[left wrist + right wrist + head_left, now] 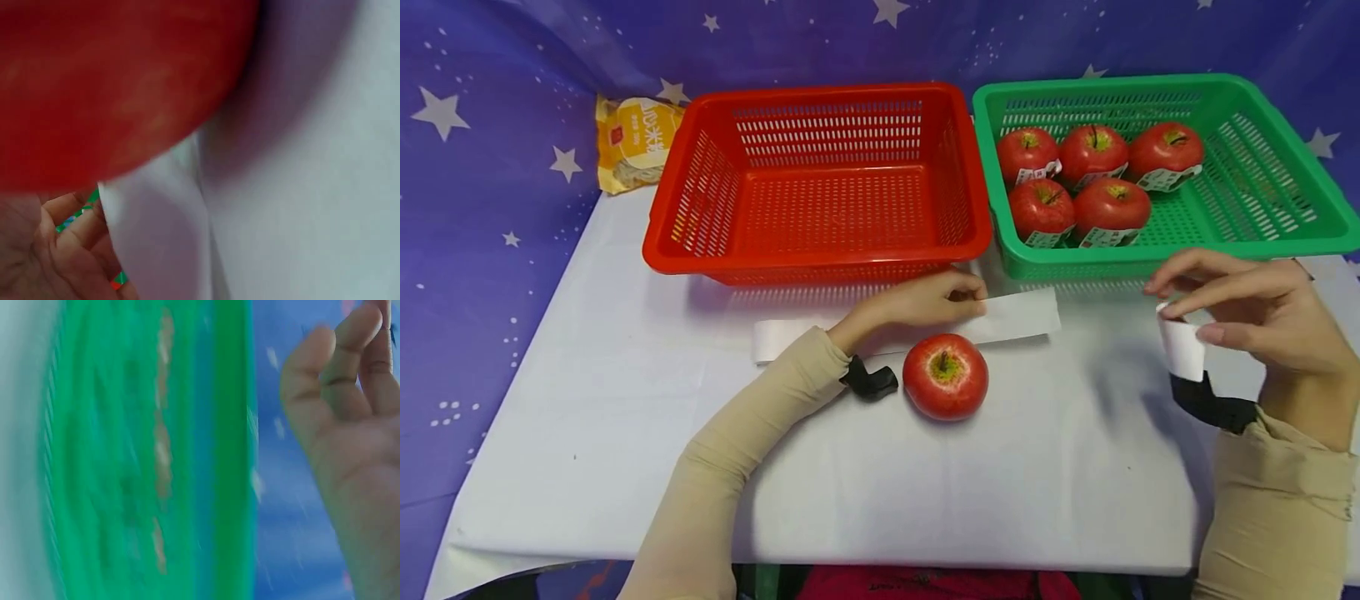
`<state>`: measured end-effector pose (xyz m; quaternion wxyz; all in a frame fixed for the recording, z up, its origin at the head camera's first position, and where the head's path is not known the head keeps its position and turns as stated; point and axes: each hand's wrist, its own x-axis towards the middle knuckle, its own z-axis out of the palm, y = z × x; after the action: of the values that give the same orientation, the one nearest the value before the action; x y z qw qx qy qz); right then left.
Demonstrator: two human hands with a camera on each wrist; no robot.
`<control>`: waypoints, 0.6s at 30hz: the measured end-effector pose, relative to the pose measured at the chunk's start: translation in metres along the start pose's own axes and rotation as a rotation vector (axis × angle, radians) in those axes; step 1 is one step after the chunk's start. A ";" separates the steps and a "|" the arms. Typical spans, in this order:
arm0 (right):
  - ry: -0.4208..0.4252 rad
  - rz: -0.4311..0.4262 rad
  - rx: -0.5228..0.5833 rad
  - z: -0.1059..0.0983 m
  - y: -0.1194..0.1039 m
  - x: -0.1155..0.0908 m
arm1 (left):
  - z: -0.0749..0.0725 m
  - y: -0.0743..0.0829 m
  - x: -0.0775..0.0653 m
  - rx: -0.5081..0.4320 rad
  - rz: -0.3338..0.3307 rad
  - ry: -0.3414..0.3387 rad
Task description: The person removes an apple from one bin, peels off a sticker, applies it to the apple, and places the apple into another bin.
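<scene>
My left hand (943, 297) grips a white paper strip (1022, 317) with curled fingers, just in front of the red basket. The strip's left end is a rolled or folded part (778, 340) behind my forearm. Close to that hand stands a red apple (946, 377), stem up; in the left wrist view the apple (119, 81) looms large beside the strip (156, 231). Raised at the right, my right hand (1270, 312) pinches a small curved white label (1182, 346) between thumb and index finger. The label does not show in the blurred right wrist view.
A red basket (820, 267) with nothing inside stands at the back. Right of it, a green basket (1187, 250) holds several apples (1097, 150) with printed labels. A yellow bag (636, 137) leans behind the red basket's left side. Black straps (871, 379) hang at both wrists.
</scene>
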<state>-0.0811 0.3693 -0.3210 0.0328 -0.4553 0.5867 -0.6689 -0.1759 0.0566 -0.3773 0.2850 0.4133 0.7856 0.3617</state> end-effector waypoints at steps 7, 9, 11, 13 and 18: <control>-0.262 0.445 -0.253 0.015 0.033 0.017 | 0.002 0.008 0.004 0.030 0.080 -0.006; -0.270 0.561 -0.299 0.017 0.037 0.016 | 0.002 0.009 0.004 0.039 0.064 -0.005; -0.251 0.629 -0.312 0.015 0.036 0.014 | 0.002 0.008 0.004 0.034 0.043 -0.018; -0.210 0.655 -0.321 0.005 0.032 0.004 | 0.000 0.004 0.002 0.025 0.009 -0.048; 0.031 0.927 -0.576 -0.051 0.009 -0.064 | -0.011 -0.005 -0.011 0.058 -0.138 -0.120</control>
<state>-0.0816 0.4418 -0.3594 0.1896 -0.1297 0.8858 -0.4033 -0.1816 0.0416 -0.3736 0.3437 0.3872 0.8038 0.2929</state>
